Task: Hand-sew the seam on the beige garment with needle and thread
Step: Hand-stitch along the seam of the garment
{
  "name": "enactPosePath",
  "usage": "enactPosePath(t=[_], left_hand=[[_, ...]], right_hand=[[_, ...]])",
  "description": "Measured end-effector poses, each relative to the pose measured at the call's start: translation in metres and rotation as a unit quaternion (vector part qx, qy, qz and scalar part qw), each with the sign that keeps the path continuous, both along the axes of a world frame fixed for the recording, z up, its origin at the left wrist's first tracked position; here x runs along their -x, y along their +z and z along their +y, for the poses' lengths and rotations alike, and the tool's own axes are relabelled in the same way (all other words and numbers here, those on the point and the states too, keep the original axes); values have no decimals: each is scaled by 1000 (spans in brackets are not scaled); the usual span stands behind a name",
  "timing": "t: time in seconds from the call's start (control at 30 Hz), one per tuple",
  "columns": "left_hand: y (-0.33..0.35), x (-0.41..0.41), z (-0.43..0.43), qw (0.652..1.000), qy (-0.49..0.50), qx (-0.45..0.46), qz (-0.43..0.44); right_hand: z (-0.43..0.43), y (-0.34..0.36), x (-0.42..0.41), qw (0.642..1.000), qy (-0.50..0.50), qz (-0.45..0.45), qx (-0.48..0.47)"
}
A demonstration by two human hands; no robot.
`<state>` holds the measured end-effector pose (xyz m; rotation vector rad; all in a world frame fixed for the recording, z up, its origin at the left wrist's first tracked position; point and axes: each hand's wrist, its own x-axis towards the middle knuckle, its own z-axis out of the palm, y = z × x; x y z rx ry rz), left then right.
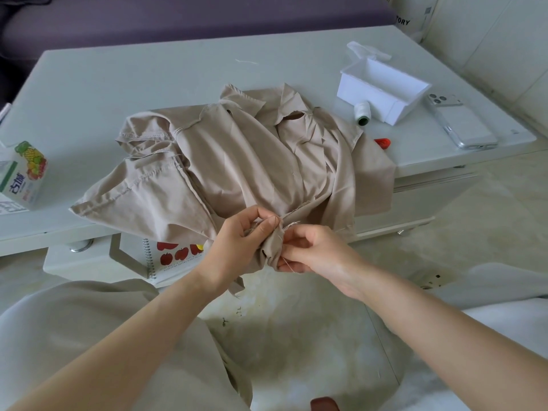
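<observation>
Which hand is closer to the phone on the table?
Right. The right hand pinches the edge of the beige garment, nearer the viewer than the phone and to its left; the left hand grips the same fold, farther left.

white box (382, 90) near phone (462, 123) on table (148, 72); juice carton (23, 173) at left edge.

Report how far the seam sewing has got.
Done: a thin pale thread is in the cloth and crosses the right hand. In hand: the left hand pinches the frayed edge of the beige fabric garment. Left: how much seam stays unsewn cannot be told.
</observation>
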<state>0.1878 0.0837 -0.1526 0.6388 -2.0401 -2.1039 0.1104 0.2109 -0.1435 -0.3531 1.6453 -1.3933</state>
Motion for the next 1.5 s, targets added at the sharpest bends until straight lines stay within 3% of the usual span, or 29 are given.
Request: enactPosePath(t=[0.1, 0.2, 0.3, 0.4, 0.47, 0.53, 0.6, 0.67, 0.73, 0.9, 1.03, 1.2, 1.37, 1.5], left_hand=[[-1, 0, -1, 1000, 5, 3, -12], [-2, -1, -1, 1000, 10, -4, -20], [-3, -2, -3, 1000, 13, -3, -20], [-2, -2, -3, 1000, 4, -15, -16], [-3, -2, -3, 1000, 3, -11, -19], [-5, -2, -3, 1000, 0, 6, -29], [-6, -3, -3, 998, -5, 32, -45], [-6, -3, -3, 997, -6, 44, -57], [-5, -1, -3, 997, 2, 42, -65], [-8, 1, -4, 998, 20, 43, -49], [-7, 2, -4, 998, 25, 21, -45], [-12, 5, -8, 997, 52, 49, -42], [-13, 5, -8, 996, 69, 38, -45], [-11, 6, -8, 995, 80, 39, -40]], right_hand=[[0, 5, 0, 999, 32, 40, -18], [-2, -1, 0, 990, -10, 132, -38], [-2, -4, -1, 948, -66, 311, -28], [-1, -2, -4, 909, -39, 414, 14], [-2, -3, -4, 858, -12, 513, 18], [-4, -4, -3, 819, 12, 573, 16], [-7, -4, -3, 808, 17, 588, 23], [-9, -2, -3, 816, 17, 577, 33], [-11, 1, -4, 850, 6, 524, 44], [-11, 16, -9, 956, -49, 259, 130], [-4, 24, -13, 973, -65, 127, 181], [17, 0, -19, 980, -44, 160, 110], [49, -34, -17, 990, -45, 131, 20], [73, -55, -7, 979, -25, 192, -59]])
